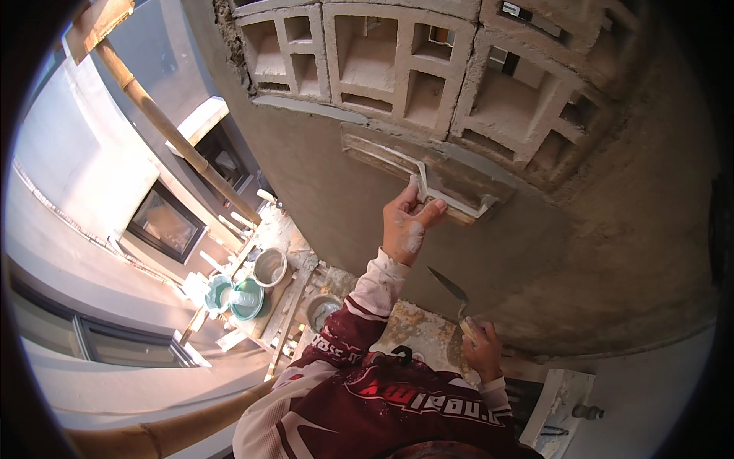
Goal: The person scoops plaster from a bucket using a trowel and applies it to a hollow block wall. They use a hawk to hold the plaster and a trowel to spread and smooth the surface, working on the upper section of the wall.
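Observation:
My left hand (409,222), smeared with pale plaster, is closed round the handle of a long rectangular plastering trowel (382,157). The trowel's flat blade lies along the grey plastered wall (329,176), just under the row of pierced blocks (367,57). Lower and to the right, my right hand (482,352) grips the handle of a small pointed trowel (449,286). Its blade points up and to the left, and I see no mortar heaped on it. Whether its tip touches the wall I cannot tell.
On the plank platform (290,306) at the left stand a teal bucket (248,300), a grey bucket (270,267) and another bucket (321,310) near my left arm. Bamboo poles (145,103) cross the left side. A mortar-stained board (562,409) lies at lower right.

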Demonstrator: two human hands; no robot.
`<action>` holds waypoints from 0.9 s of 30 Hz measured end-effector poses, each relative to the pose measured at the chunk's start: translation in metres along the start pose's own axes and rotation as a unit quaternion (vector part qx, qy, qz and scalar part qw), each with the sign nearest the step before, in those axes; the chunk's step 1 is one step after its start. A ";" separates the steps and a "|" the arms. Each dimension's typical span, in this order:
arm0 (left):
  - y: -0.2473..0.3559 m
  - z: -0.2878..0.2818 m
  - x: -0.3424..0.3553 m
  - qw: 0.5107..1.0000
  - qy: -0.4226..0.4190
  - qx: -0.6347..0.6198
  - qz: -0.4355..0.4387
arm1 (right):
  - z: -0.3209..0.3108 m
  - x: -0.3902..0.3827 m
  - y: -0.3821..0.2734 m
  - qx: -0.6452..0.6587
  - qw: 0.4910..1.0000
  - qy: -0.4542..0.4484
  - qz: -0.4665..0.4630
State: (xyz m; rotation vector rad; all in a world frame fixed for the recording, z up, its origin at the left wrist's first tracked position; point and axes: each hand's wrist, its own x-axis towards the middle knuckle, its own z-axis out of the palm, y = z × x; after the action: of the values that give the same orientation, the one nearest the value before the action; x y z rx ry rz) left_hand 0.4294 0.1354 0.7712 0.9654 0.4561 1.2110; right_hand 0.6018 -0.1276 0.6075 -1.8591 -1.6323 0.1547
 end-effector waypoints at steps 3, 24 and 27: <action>-0.001 0.001 -0.001 0.999 0.030 0.021 0.005 | 0.003 0.002 -0.004 -0.020 1.000 -0.014 0.002; -0.046 -0.024 -0.003 0.770 0.022 0.376 0.516 | 0.104 0.039 -0.011 -0.035 0.946 -0.320 -0.031; -0.039 -0.037 -0.004 0.694 0.007 0.467 0.548 | 0.158 0.044 -0.005 -0.010 0.959 -0.260 -0.117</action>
State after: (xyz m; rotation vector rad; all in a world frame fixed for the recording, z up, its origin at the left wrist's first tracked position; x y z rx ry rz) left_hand 0.4230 0.1445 0.7181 2.3268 0.5181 2.1085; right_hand 0.5298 -0.0260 0.5013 -1.7097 -2.1975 0.5645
